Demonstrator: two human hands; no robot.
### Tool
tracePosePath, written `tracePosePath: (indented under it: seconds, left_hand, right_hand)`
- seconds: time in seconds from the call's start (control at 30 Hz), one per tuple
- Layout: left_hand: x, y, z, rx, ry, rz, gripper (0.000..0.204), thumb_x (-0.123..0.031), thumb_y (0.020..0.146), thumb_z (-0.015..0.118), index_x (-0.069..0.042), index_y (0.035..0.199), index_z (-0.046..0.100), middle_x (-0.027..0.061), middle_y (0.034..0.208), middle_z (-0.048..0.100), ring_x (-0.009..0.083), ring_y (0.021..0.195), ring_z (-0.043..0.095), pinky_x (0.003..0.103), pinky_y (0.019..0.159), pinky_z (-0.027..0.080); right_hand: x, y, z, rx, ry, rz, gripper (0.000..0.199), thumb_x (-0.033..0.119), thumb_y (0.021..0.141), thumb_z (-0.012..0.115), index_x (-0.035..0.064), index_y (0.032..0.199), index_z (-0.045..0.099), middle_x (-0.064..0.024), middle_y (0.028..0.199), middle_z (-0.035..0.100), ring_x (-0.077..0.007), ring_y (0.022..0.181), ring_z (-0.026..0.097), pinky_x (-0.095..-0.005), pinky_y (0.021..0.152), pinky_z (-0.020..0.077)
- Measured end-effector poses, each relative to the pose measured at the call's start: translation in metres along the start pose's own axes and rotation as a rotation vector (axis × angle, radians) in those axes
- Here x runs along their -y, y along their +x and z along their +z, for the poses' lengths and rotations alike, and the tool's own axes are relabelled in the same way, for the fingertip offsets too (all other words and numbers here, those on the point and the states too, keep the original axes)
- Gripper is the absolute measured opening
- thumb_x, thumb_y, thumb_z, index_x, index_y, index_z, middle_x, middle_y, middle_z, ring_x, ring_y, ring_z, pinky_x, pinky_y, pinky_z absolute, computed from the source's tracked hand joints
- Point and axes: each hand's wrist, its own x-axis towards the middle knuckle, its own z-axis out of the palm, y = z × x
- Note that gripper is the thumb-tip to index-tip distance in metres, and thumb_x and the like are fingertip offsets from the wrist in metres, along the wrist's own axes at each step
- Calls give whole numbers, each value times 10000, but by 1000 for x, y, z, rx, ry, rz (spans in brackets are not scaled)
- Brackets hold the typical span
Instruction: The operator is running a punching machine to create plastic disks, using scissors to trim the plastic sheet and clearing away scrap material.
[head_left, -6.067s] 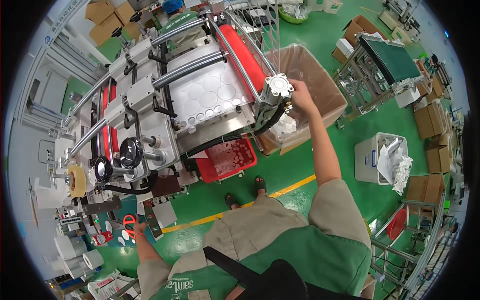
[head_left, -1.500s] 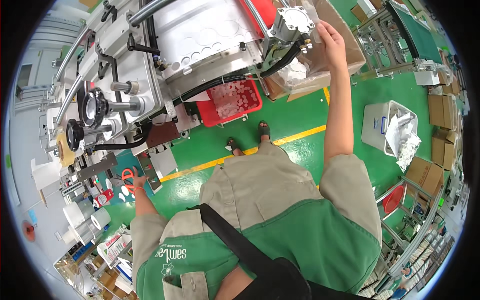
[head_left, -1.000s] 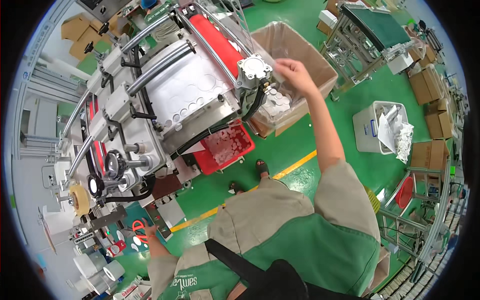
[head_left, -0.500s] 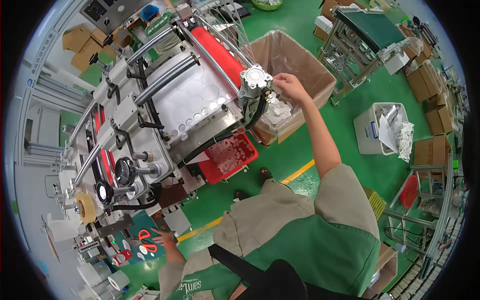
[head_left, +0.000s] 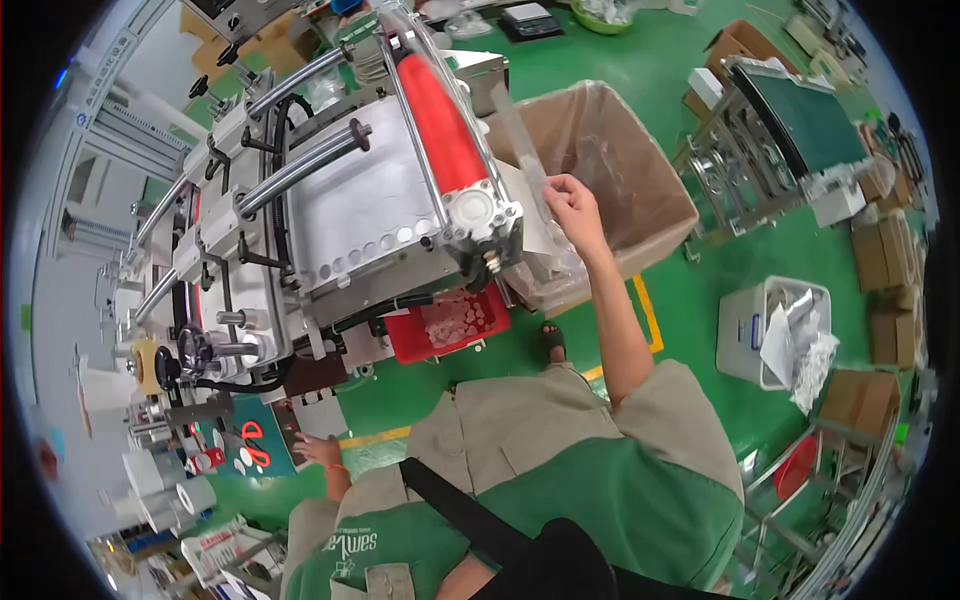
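My right hand is raised at the near left side of a large cardboard box with a clear plastic liner. Thumb and fingers are pinched on a long translucent film strip, which runs up and away beside the machine's red roller. A white sheet with round cutouts lies flat on the machine's bed. My left hand has its fingers spread and holds nothing I can see. It is beside a green work mat bearing orange-handled scissors.
Under the machine sits a red bin with many small pale pieces. A white bin full of scrap stands on the right. Farther off is a small green-belt conveyor. Metal bars and knobs jut from the machine on the left.
My right hand has moved from the machine's corner and now shows a strip in its pinch. The view has shifted. My left hand stays spread near the mat.
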Motion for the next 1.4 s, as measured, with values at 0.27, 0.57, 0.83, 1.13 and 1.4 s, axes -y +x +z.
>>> tracePosePath:
  seconds: [0.27, 0.57, 0.83, 1.13, 1.4]
  left_hand:
    - [-141, -196, 53, 763, -361, 236, 637, -320, 731, 619, -63, 1273, 405, 227, 1259, 418, 356, 1163, 413, 458, 960, 341]
    - [-207, -212, -37, 986, -657, 943, 508, -306, 765, 611, -60, 1197, 510, 202, 1160, 536, 334, 1078, 516, 394, 900, 418]
    - [-168, -199, 33, 973, -522, 777, 535, -310, 774, 614, -33, 1218, 502, 197, 1156, 561, 308, 1071, 544, 377, 887, 441]
    - [-186, -193, 69, 1022, -713, 909, 516, -338, 764, 623, -62, 1192, 538, 159, 1173, 566, 299, 1020, 574, 348, 877, 450]
    - [-174, -168, 18, 1081, -623, 958, 468, -309, 756, 611, -66, 1153, 567, 146, 1135, 591, 280, 1016, 581, 343, 853, 461]
  right_hand:
    - [3, 9, 27, 179, 7, 65, 161, 164, 871, 546, 42, 967, 503, 20, 552, 507, -38, 497, 391, -227, 452, 302]
    - [107, -24, 4, 290, 108, -86, 123, 118, 888, 521, 45, 964, 458, 81, 525, 403, -12, 475, 283, -219, 430, 206]
    - [98, -43, -10, 197, -68, -106, 159, 103, 856, 527, 36, 981, 457, -98, 487, 500, -159, 382, 422, -296, 414, 316]
    - [115, -60, -7, 233, -97, -106, 120, 80, 847, 532, 31, 942, 477, -51, 465, 485, -107, 384, 393, -265, 409, 304]
    - [124, -43, 12, 181, -146, -178, 128, 72, 841, 553, 16, 940, 493, -45, 476, 487, -68, 405, 361, -241, 412, 293]
